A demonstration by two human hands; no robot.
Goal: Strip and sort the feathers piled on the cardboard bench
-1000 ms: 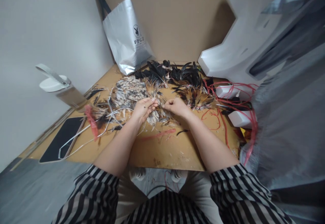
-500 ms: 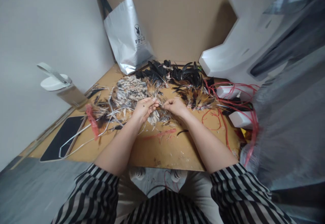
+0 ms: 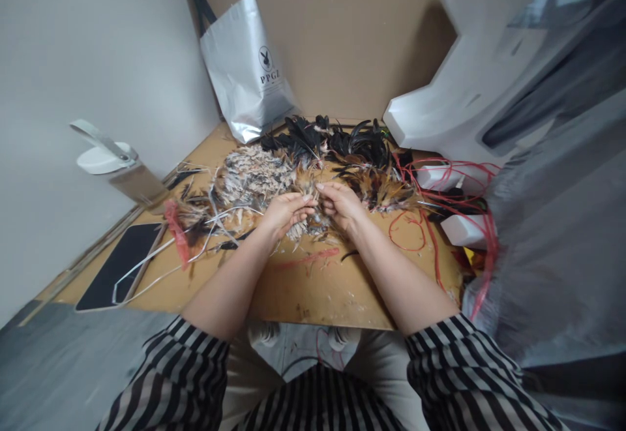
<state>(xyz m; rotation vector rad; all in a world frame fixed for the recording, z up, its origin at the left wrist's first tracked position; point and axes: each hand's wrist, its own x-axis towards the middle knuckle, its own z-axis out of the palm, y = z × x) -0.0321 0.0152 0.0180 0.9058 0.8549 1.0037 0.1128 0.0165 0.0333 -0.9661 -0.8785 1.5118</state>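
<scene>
My left hand (image 3: 284,213) and my right hand (image 3: 341,204) meet over a heap of speckled grey-white feathers (image 3: 254,178) on a brown board (image 3: 313,287). Both pinch a small tuft of brown feathers (image 3: 309,190) between their fingertips, the right hand's fingers raised a little above the left. Black feathers (image 3: 337,141) lie behind the hands, and orange-brown feathers (image 3: 379,188) lie just right of my right hand.
A silver paper bag (image 3: 247,72) leans at the back. A white-lidded bottle (image 3: 120,170) and a black phone (image 3: 117,265) sit at the left, with white cord (image 3: 161,268). Red cords (image 3: 430,216) and white boxes (image 3: 462,227) crowd the right, under a large white foam piece (image 3: 464,85).
My right hand has lifted and turned, its fingers now pointing up and left over the tuft. My left hand has shifted slightly right and closed against it.
</scene>
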